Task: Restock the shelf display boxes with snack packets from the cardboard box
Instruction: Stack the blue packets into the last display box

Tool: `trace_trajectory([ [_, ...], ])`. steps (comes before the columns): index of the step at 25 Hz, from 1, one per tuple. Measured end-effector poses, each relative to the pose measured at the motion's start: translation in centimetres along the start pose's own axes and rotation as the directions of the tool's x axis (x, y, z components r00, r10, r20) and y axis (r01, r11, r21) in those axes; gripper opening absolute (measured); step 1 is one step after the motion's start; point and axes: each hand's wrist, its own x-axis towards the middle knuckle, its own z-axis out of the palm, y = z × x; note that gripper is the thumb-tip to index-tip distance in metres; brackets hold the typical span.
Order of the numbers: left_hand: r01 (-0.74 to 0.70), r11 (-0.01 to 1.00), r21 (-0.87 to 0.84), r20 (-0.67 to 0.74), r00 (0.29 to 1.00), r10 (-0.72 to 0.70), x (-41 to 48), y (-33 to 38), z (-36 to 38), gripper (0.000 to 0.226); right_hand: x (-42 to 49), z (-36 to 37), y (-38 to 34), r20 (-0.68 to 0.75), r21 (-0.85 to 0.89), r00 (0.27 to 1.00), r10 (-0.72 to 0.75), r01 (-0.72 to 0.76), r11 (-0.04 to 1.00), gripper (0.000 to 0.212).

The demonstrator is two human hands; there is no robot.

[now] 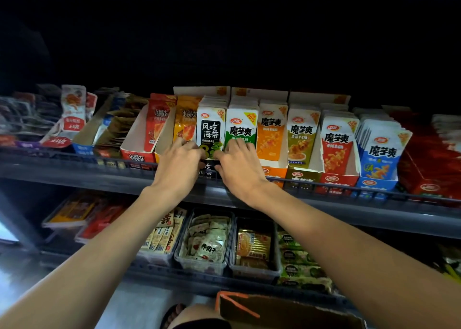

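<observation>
On the upper shelf [74, 176]: open display boxes are set side by side behind a low wire rail, each filled with upright packets.
Kelp packet [211, 129]: stood upright at the front of its box, near the middle of the row. A white top with a small red logo is seen, then a black panel with white characters, green discs at the bottom and an orange flash at the upper right corner.
Kelp box [208, 170]: black front, largely hidden by the hands. More white-topped packets are stacked behind the front one.
Left hand [180, 163]: fingers are curled round the kelp packet's lower left edge, with the thumb laid toward the kelp box front.
Right hand [240, 163]: bent fingers are spread over the lower part of the green packet [240, 126] just beside, and the thumb is set at the kelp packet's lower right corner. Whether anything is gripped cannot be told.
Carton [287, 311]: brown with orange tape, seen at the bottom edge, below the shelves. Its contents are hidden.
Tubs [199, 266]: clear, filled with small packets, stood on the shelf beneath the forearms.
</observation>
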Motion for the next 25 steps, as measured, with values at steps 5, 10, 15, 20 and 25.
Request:
trace_trajectory([
  [5, -0.013, 0.999, -0.047, 0.035, 0.999, 0.015, 0.8, 1.9, -3.2, 0.035, -2.4, -3.9, 2.7, -0.060, -0.019, 0.998, -0.005, 0.004, 1.000, 0.043],
  [10, -0.049, 0.985, -0.165, 0.317, 0.943, 0.100, 3.2, 6.9, -8.5, 0.045, -6.0, -10.8, 8.1, 0.221, 0.097, 0.967, 0.129, -0.154, 0.983, 0.019],
  [15, -0.179, 0.968, -0.178, 0.532, 0.810, 0.248, 5.4, 12.1, -14.0, 0.044, -9.3, -18.0, 13.5, 0.488, 0.014, 0.831, 0.269, -0.315, 0.949, 0.024],
  [20, -0.278, 0.947, -0.163, 0.488, 0.811, 0.322, 6.6, 15.3, -19.2, 0.044, -11.6, -23.8, 16.2, 0.495, -0.019, 0.795, 0.351, -0.393, 0.919, 0.020],
  [25, -0.299, 0.940, -0.163, 0.466, 0.816, 0.341, 6.6, 16.2, -22.8, 0.047, -11.9, -27.7, 16.2, 0.457, -0.008, 0.820, 0.345, -0.385, 0.923, 0.012],
])
